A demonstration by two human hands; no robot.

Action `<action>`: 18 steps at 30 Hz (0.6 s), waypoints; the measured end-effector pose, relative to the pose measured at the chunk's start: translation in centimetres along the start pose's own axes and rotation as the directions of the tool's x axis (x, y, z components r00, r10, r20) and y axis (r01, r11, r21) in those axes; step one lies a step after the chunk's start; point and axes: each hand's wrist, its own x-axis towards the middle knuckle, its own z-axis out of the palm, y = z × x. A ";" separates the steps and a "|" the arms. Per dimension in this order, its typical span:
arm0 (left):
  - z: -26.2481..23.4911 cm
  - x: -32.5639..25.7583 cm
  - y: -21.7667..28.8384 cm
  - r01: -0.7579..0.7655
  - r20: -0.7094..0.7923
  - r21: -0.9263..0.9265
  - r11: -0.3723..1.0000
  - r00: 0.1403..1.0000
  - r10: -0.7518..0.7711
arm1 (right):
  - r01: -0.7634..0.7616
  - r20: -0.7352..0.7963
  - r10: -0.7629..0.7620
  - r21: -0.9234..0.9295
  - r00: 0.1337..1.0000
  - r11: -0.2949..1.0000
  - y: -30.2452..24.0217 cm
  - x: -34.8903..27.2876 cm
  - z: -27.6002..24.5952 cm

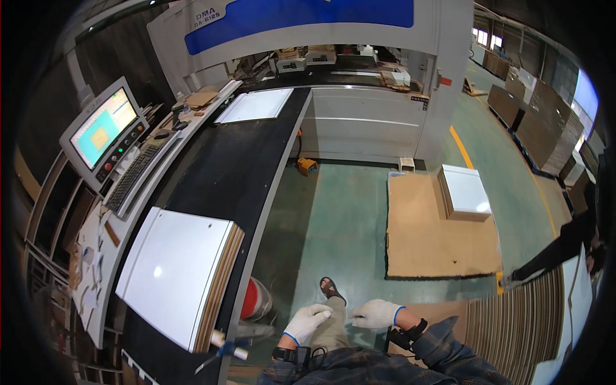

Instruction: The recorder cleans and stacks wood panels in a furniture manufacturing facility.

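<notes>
You see a rather dim hall; daylight enters from the windows [587,96] at the far right and glares. The white panels [173,273] shine softly. Edges bend strongly, corners are black, rim details blur

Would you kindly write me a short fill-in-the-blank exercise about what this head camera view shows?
1. Both the left hand and the right hand wear ____ gloves.
2. The stack of panels on the black conveyor has a ____ top face.
3. The control screen stands to the person's ____.
4. The smaller white stack on the floor rests on a sheet of ____.

Missing words: white; white; left; cardboard
</notes>
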 end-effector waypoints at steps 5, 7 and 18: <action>-6.5 14.6 2.9 -0.025 -0.074 -0.084 0.996 0.997 0.019 | 0.030 0.009 -0.030 0.030 0.999 0.999 4.9 9.9 -12.5; -9.2 19.5 2.6 -0.005 -0.061 -0.277 0.961 0.998 -0.013 | 0.049 0.004 -0.049 0.043 0.999 0.998 5.3 13.4 -18.6; -21.5 30.8 15.9 0.081 -0.221 -0.420 0.904 0.957 -0.188 | 0.287 -0.334 -0.271 -0.002 0.903 0.958 9.2 32.8 -46.9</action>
